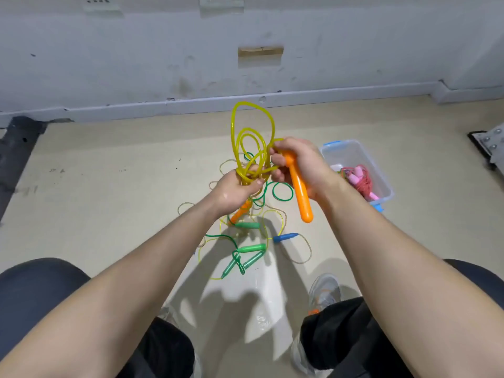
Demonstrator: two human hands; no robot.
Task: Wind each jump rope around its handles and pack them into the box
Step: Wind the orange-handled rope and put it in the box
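While this rope is up off the floor: its translucent yellow plastic cord (pixel 252 132) stands in loose, tangled loops between and above both hands, not yet wrapped round a handle.
Right hand (pixel 300 159): clenched round the long orange plastic handle (pixel 301 197), fingertips up where the cord joins it.
Left hand (pixel 238 190): fingers curled round a bunch of the yellow loops; the second orange handle (pixel 241 211) shows just below it.
Clear plastic box with blue latches (pixel 349 154): on the floor to the right, holding one bundled pink rope with pink handles (pixel 357 177).
Left to do: most of it, I judge; green handles (pixel 252 248), a blue handle (pixel 285 237) and thin cords lie tangled on the beige floor (pixel 109 186).
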